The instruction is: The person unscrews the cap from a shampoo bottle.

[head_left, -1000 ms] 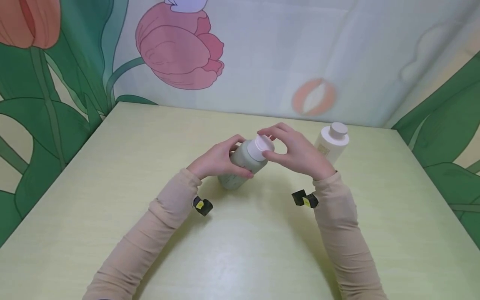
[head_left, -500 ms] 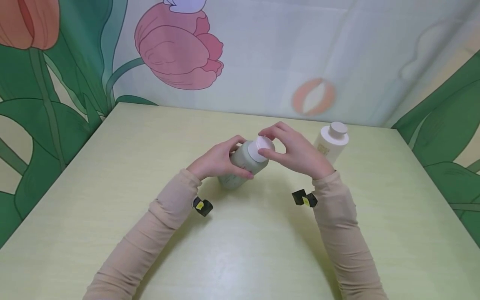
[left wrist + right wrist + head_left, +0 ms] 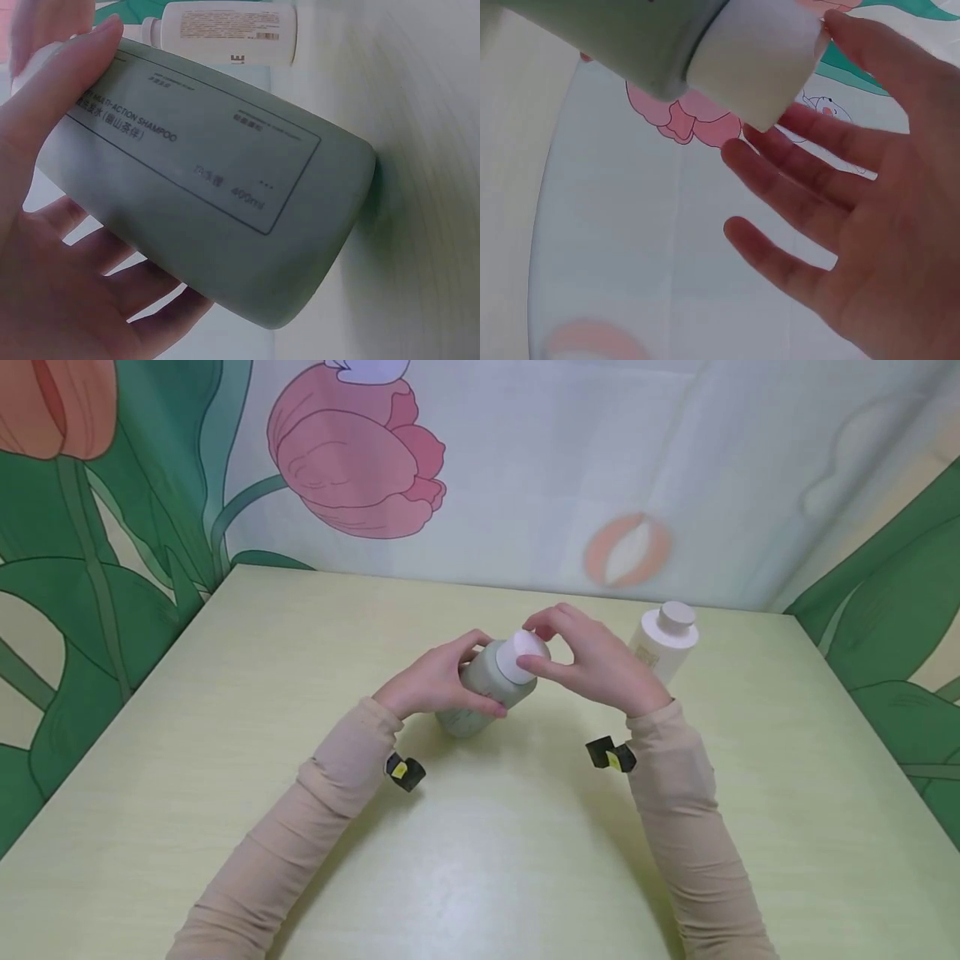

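A pale green shampoo bottle [image 3: 483,677] with a white cap [image 3: 514,653] leans to the right over the table. My left hand [image 3: 438,678] grips its body, thumb on the near side and fingers around the far side. In the left wrist view the bottle's printed label [image 3: 180,142] faces the camera, and its base is close to the tabletop. My right hand [image 3: 596,664] pinches the cap between thumb and fingertips. In the right wrist view the cap [image 3: 757,60] is on the bottle, with the lower fingers [image 3: 772,255] spread off it.
A white bottle [image 3: 663,642] with a white cap stands upright behind my right hand, near the table's back edge. The pale yellow table [image 3: 465,860] ends against a hanging flower-print cloth [image 3: 517,468].
My right thumb has slid a little to the left across the cap, and the index fingertip has shifted slightly right. The left hand and the bottle stay where they were.
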Tool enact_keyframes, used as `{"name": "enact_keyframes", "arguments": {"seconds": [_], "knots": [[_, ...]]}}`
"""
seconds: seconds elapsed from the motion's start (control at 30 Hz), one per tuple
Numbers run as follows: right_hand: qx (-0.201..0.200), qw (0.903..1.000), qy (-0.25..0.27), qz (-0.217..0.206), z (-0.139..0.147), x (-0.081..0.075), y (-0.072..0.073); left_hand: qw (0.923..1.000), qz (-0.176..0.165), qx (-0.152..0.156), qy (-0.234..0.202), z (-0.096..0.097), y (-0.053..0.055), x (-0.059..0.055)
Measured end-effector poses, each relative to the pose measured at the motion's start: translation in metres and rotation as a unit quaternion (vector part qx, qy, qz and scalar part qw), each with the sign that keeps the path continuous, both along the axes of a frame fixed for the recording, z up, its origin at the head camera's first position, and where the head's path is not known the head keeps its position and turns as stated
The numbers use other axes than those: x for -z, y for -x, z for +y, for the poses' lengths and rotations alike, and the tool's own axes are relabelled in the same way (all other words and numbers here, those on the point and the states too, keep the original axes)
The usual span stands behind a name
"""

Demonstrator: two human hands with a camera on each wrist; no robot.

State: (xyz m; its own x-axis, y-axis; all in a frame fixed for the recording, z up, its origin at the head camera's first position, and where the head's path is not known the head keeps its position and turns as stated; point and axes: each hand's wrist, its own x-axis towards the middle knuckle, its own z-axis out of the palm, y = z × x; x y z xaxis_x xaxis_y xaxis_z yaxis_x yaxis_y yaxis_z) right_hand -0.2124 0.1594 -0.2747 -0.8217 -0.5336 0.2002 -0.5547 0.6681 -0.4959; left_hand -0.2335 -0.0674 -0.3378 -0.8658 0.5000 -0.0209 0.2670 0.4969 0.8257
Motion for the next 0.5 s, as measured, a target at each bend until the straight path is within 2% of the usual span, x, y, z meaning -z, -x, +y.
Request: {"name": "enact_keyframes", "arguments": {"seconds": [0.17,0.23,0.5], "knots": [[-0.062,0.9977,0.013,0.026,0.0014,-0.0004,-0.0004,1.0,-0.002,0.002,0.0,-0.0009,-0.0003,-0.001],[-0.069,0.9971,0.015,0.03,0.0013,-0.0011,-0.0005,1.0,-0.002,0.001,0.001,-0.0016,-0.0005,-0.0018],[-0.003,0.9999,0.007,0.013,0.0006,0.0,-0.0004,1.0,-0.005,0.002,0.0,-0.0019,-0.0008,-0.0012]]}}
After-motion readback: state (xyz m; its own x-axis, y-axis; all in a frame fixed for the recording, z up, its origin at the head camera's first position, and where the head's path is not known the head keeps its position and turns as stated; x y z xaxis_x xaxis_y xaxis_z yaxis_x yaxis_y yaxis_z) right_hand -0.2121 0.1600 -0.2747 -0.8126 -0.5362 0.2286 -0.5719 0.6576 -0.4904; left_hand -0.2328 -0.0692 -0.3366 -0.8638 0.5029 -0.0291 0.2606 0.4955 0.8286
